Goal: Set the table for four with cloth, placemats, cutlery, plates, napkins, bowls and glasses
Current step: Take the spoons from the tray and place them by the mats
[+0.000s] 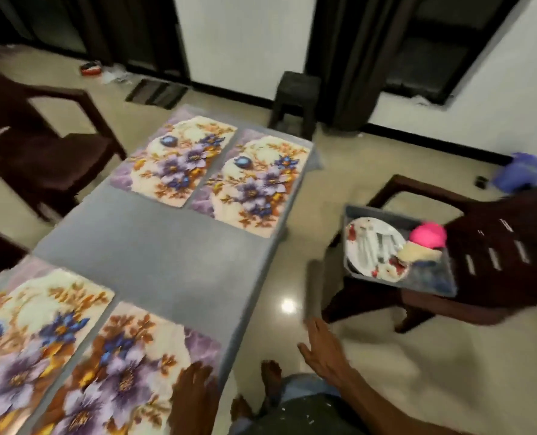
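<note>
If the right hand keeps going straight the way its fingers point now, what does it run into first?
The open right hand points up and slightly left over bare glossy floor tile. Further on, that line passes near the right edge of the grey cloth-covered table, left of the dark wooden chair; depth is unclear.

Left hand (195, 384) flat, fingers straight, palm down. Right hand (322, 346) raised, fingers extended, holding nothing.
</note>
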